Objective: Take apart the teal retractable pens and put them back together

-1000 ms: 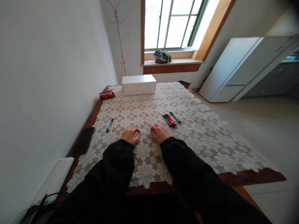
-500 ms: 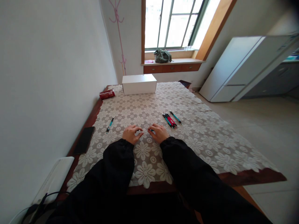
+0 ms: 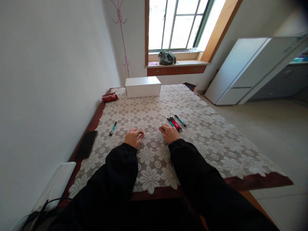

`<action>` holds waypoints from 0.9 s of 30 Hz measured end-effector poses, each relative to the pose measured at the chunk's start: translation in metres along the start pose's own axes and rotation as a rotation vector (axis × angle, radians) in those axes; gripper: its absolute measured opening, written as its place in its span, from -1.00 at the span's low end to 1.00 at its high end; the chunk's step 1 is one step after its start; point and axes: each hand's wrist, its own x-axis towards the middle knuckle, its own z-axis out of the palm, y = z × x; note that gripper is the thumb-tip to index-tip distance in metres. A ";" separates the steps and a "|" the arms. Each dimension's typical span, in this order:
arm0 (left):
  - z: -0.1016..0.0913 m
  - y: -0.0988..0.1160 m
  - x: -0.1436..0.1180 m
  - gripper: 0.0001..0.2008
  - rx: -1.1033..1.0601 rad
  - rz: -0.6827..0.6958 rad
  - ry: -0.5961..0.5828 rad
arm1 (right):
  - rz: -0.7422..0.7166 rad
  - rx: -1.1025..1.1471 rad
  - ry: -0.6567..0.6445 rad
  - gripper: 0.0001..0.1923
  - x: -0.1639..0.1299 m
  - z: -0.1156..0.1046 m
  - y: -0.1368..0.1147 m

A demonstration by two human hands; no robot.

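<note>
the left hand (image 3: 134, 137) and right hand (image 3: 171, 133) rest on the lace cloth (image 3: 207, 138) just short of the bunch of pens (image 3: 175, 123), nearer the person than it and to its left. each hand is curled shut, fingertips pinched on one end of a thin pale rod (image 3: 152, 132), perhaps a pen refill, which spans the gap between them just above the cloth; what the right fingers hide at their end is too small to tell. the rod looks slender and easy to bend, so the grip is best kept light, both ends level, and any pull straight along its length. a lone teal pen (image 3: 113, 128) lies well left of the bunch, a dark phone (image 3: 86, 145) farther left, a white box (image 3: 142, 86) well beyond.
</note>
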 end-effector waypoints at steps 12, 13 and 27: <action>0.002 0.004 -0.001 -0.82 0.023 0.128 -0.112 | -0.269 0.059 -0.105 -0.82 -0.007 0.011 -0.017; 0.001 0.005 -0.001 -0.82 0.023 0.127 -0.118 | -0.285 0.060 -0.116 -0.82 -0.008 0.012 -0.017; 0.001 0.005 -0.002 -0.84 0.043 0.036 -0.090 | -0.277 0.031 -0.138 -0.90 -0.004 0.014 -0.011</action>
